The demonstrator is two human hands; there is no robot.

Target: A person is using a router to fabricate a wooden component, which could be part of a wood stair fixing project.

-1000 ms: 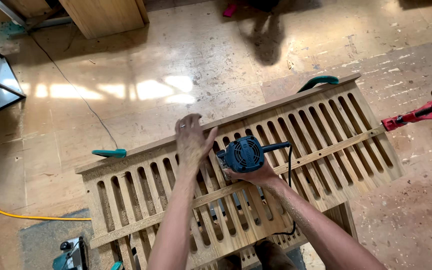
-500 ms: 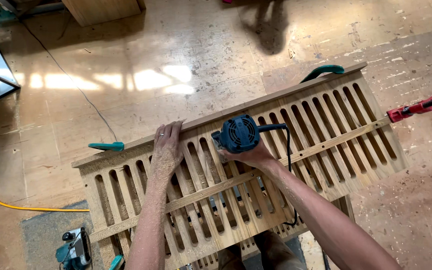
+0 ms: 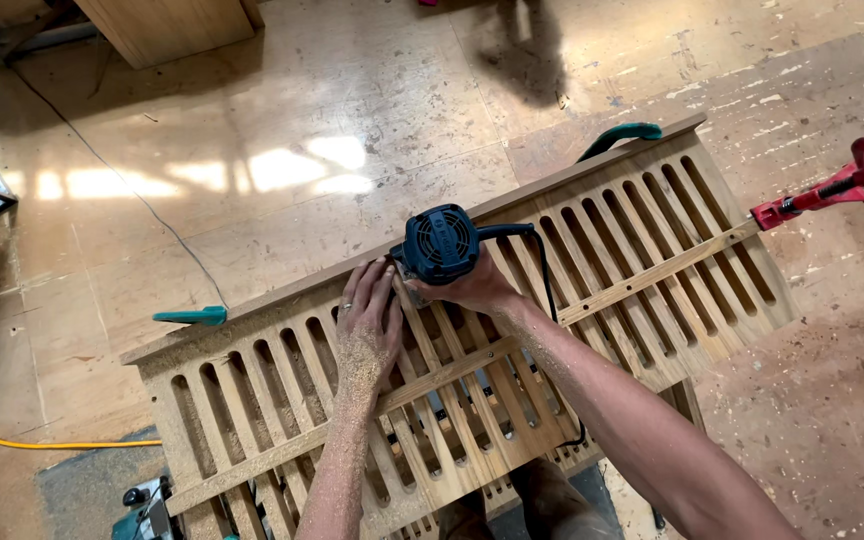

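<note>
Head view cuts off the slotted wooden panel (image 3: 652, 270) below; right hand (image 3: 472, 290) fingers grip the blue router (image 3: 439, 243), hiding its base; left hand (image 3: 367, 330) fingers lie flat beside it

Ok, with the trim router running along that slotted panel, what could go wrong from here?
1. The left hand lies flat on the slotted panel right beside the router; a slip could bring the cutter onto the fingers.
2. The black cord trails across the slots and could snag.
3. The right hand alone grips the router, so a kick may be hard to check.
</note>
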